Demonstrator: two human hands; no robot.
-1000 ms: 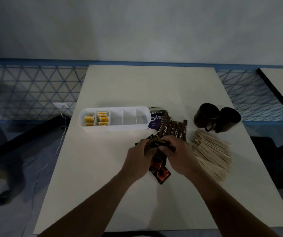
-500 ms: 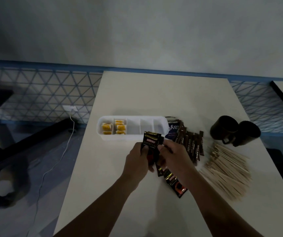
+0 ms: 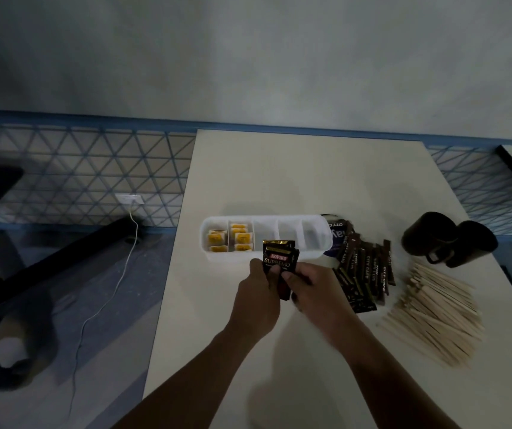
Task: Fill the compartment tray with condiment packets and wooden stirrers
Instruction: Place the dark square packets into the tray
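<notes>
A white compartment tray (image 3: 319, 252) lies across the table; its two left compartments hold yellow packets (image 3: 238, 237), the others look bare. My left hand (image 3: 259, 292) and my right hand (image 3: 310, 287) together grip a small stack of black Kopiko sachets (image 3: 278, 258), held upright just in front of the tray's middle. Right of the tray lies a heap of dark brown stick sachets (image 3: 364, 272). Further right is a pile of wooden stirrers (image 3: 434, 314).
Two dark mugs (image 3: 446, 239) stand at the table's right side behind the stirrers. A blue-labelled pack (image 3: 336, 235) peeks out behind the tray's right end. Left of the table the floor shows a white cable and a wall socket (image 3: 129, 199). Another table edge is at far right.
Both hands lifted the black sachets off the table and brought them up and toward the tray, turning the stack upright. The camera view shifted left.
</notes>
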